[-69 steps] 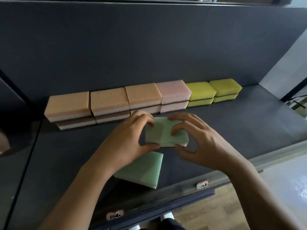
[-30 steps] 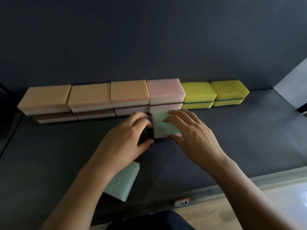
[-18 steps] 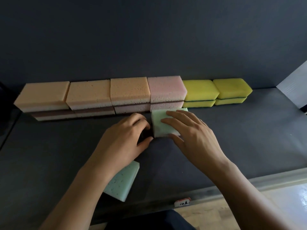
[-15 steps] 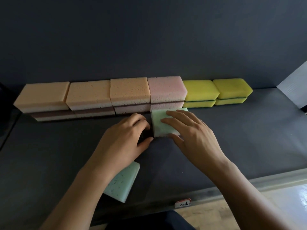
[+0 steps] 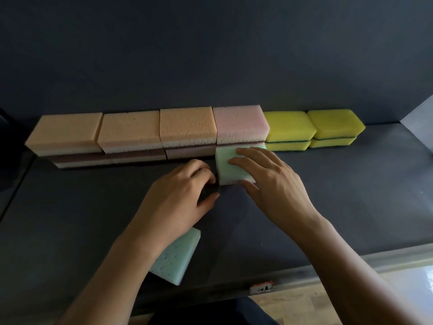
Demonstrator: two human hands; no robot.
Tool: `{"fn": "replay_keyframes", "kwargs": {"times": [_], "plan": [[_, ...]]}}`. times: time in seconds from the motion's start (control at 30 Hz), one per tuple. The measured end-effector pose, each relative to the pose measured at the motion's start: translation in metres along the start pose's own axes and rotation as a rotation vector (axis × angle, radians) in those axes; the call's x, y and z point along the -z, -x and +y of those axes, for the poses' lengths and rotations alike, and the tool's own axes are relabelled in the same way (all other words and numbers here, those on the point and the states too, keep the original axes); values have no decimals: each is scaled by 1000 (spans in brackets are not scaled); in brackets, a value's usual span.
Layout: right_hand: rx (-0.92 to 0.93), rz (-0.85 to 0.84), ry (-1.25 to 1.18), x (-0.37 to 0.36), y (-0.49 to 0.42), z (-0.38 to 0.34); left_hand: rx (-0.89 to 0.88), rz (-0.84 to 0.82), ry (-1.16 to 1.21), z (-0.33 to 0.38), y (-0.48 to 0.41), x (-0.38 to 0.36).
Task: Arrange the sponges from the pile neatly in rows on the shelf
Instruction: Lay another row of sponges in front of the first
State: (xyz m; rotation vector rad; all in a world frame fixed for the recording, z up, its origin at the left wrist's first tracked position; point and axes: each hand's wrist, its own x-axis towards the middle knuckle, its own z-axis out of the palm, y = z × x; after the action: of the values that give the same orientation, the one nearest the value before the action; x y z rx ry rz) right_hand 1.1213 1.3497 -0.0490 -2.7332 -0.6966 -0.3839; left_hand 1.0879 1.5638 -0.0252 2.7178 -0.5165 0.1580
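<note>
The dark wall [image 5: 210,55] stands at the back, and the dark shelf [image 5: 351,195] lies under it. A row of sponges sits against the wall, two high: orange sponges [image 5: 131,130] on the left, a pink sponge [image 5: 239,123] in the middle, yellow sponges [image 5: 288,125] on the right. The right hand [image 5: 276,184] lies on the green sponge [image 5: 222,172], fingers nearly straight on top, thumb at its near edge. That sponge sits on the shelf, touching the front of the pink stack. The left hand [image 5: 178,198] is just left of it, fingers curled in, gripping nothing. The other green sponge [image 5: 175,261] lies near the front edge, partly under the left arm. A small label [image 5: 261,287] is stuck on the edge.
</note>
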Motion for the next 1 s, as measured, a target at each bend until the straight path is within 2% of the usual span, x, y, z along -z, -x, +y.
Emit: {"fn": "replay_keyframes", "kwargs": {"times": [0.37,0.5,0.6,0.73,0.87,1.0], "plan": [[-14,-37,-10,9,-2,-7,-10,35,21,1,6,18],[12,-2,-41,23,2,-29,-22,28,88,-12,22,30],[49,1,-71,27,4,-46,-9,-19,176,-24,43,41],[84,-18,-115,23,5,-62,42,-191,249,-37,72,52],[113,-31,-138,18,7,-75,73,-292,211,-42,89,55],[155,-92,-185,20,8,-84,116,-255,150,-42,93,54]]}}
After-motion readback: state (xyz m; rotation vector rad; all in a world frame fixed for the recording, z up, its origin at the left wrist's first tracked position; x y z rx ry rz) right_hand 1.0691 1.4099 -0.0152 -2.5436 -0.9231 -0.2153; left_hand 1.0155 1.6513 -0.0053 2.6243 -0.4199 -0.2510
